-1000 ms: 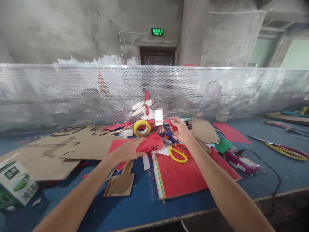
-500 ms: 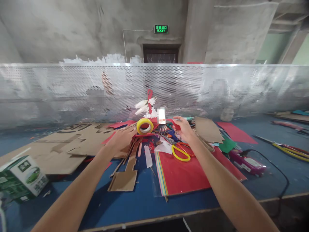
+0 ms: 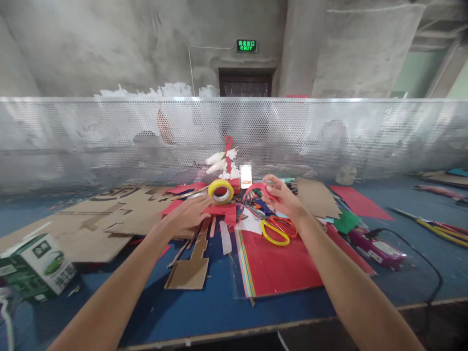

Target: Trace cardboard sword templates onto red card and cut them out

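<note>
My right hand (image 3: 280,195) is closed on a curled red paper strip (image 3: 256,187), whose free end arches to the left. My left hand (image 3: 193,212) lies with fingers stretched over red paper (image 3: 224,209), just beside a yellow tape roll (image 3: 221,191). Below my right hand, yellow-and-orange scissors (image 3: 275,232) rest on a stack of red paper sheets (image 3: 281,273). Behind the tape roll stand white flowers (image 3: 215,158) with a red loop (image 3: 228,142) at the top, next to a lit phone (image 3: 246,176).
Cut cardboard (image 3: 84,234) covers the left of the blue table (image 3: 175,312), with a green-and-white carton (image 3: 40,265) nearer. At the right are a purple device (image 3: 378,248) with a black cable and long yellow-and-red handled shears (image 3: 435,226). A perforated metal screen (image 3: 175,122) stands behind.
The red strip in my right hand now shows as a raised arch. Red paper beside my left hand lies more exposed, and its fingers have shifted slightly right. The view has shifted slightly.
</note>
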Motion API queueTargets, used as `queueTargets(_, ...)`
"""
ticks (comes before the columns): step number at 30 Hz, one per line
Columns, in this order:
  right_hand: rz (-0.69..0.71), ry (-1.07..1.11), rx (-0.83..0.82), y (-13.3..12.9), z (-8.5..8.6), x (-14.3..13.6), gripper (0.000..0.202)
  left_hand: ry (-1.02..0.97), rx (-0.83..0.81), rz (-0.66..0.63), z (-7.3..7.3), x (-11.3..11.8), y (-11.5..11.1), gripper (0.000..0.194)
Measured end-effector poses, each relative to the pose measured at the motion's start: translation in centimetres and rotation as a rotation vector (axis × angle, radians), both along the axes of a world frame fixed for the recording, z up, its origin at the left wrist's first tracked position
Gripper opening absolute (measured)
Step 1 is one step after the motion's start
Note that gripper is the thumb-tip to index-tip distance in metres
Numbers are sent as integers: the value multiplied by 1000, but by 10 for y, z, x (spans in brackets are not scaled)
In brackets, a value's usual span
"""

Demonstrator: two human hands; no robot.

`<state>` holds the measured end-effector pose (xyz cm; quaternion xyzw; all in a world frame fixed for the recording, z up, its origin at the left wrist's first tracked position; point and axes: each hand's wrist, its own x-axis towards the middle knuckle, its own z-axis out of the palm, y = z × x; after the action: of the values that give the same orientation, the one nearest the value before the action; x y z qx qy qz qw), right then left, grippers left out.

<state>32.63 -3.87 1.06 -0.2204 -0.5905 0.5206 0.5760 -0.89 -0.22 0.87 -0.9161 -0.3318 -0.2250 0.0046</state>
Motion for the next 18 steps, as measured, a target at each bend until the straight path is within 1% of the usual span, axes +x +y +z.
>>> queueTargets(1, -15, -8, -11, 1, 0, 2, 42, 13, -19, -30, 2, 1, -2, 22)
queueTargets(3, -75, -73, -82, 7, -3, 6, 45, 79, -78, -54, 4, 1, -6, 19)
queueTargets(5, -152, -194, -177, 14, -9, 8, 45, 162, -139, -21, 3, 0, -10, 18)
queueTargets(7, -224, -357, -211, 20, -16, 10, 40, 184, -179, 41, -2, -1, -12, 16)
queueTargets(9, -263, -548, -159, 26, -24, 10, 32, 154, -197, 101, -6, -1, -14, 13)
queueTargets(11, -278, -677, -94, 29, -29, 9, 26, 134, -187, 184, -8, 1, -17, 15)
queueTargets(14, -282, -723, -46, 31, -31, 7, 21, 211, -140, 341, -9, 10, -23, 17)
queueTargets(17, -295, -739, -15, 30, -29, 5, 20, 292, -119, 410, -16, 21, -28, 14)
queueTargets(18, -298, -745, -9, 29, -29, 4, 20, 299, -121, 420, -20, 24, -28, 17)
